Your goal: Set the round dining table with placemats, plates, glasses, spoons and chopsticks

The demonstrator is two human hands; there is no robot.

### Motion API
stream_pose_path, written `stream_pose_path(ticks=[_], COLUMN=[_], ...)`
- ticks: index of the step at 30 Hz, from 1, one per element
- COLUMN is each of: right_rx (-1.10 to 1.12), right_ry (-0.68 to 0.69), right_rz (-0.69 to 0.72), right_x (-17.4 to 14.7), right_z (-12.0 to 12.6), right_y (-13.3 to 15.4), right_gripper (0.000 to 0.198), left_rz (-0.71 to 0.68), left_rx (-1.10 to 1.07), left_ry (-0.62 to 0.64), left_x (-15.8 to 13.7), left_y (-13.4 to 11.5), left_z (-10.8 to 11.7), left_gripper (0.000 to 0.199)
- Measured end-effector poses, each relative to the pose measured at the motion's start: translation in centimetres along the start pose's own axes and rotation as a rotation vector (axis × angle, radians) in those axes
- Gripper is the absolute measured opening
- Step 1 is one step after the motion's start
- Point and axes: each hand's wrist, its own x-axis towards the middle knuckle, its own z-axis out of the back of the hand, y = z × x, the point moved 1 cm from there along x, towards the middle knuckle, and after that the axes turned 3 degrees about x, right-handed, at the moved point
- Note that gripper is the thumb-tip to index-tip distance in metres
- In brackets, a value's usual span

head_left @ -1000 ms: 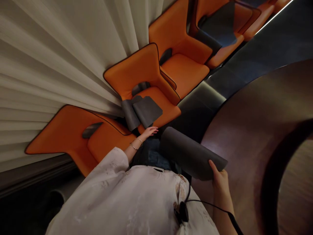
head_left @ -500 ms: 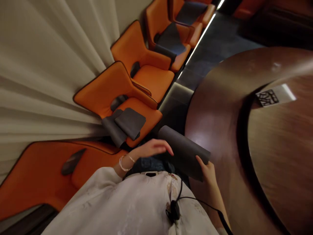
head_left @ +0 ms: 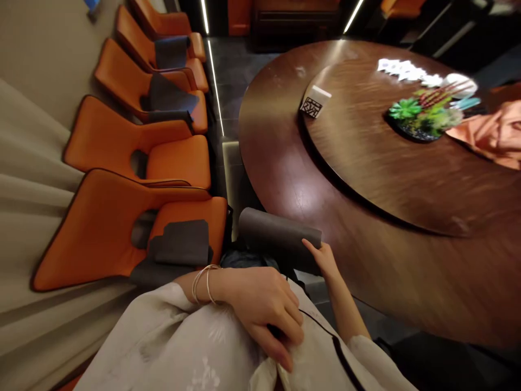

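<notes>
My right hand (head_left: 319, 256) grips the end of a dark grey sheet (head_left: 277, 231) that looks like a placemat, curled into a loose roll in front of my waist. Its thumb lies on the top edge; the other fingers are mostly hidden. Against the front of my pale shirt (head_left: 220, 347), my left hand (head_left: 266, 307) has its fingers curled in, wearing thin bangles (head_left: 205, 283) at the wrist. Whatever lies inside those fingers is hidden. A black cable (head_left: 344, 355) runs across the shirt to the right of this hand.
Orange chairs (head_left: 101, 228) line the curtain (head_left: 24, 179) on the left, some bearing grey mats (head_left: 185, 241). A round wooden table (head_left: 280, 168) fills the right, its raised centre carrying a white patterned block (head_left: 316, 102) and a plant arrangement (head_left: 425, 117).
My view has swung right, bringing in more of the table. My left hand has come back from beside the grey sheet to my shirt front. The right hand still holds the sheet.
</notes>
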Motion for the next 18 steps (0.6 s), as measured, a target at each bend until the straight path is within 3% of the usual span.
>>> stream_pose_path(ticks=[8, 13, 18], right_rx=[0.101, 0.122, 0.164], right_ry=[-0.186, -0.291, -0.346], right_rz=[-0.012, -0.031, -0.031], right_x=[-0.8, -1.3, -1.3], right_z=[5.2, 8.4, 10.8], right_y=[-1.2, -2.6, -3.5], right_gripper=[0.052, 0.051, 0.047], left_rz=[-0.014, 0.193, 0.214], left_rx=[-0.549, -0.417, -0.4], left_ry=[0.204, 0.032, 0.122], left_x=[4.4, 7.1, 9.8], left_y=[0.3, -0.1, 0.2], left_z=[0.8, -0.5, -1.9], left_gripper=[0.067, 0.055, 0.041])
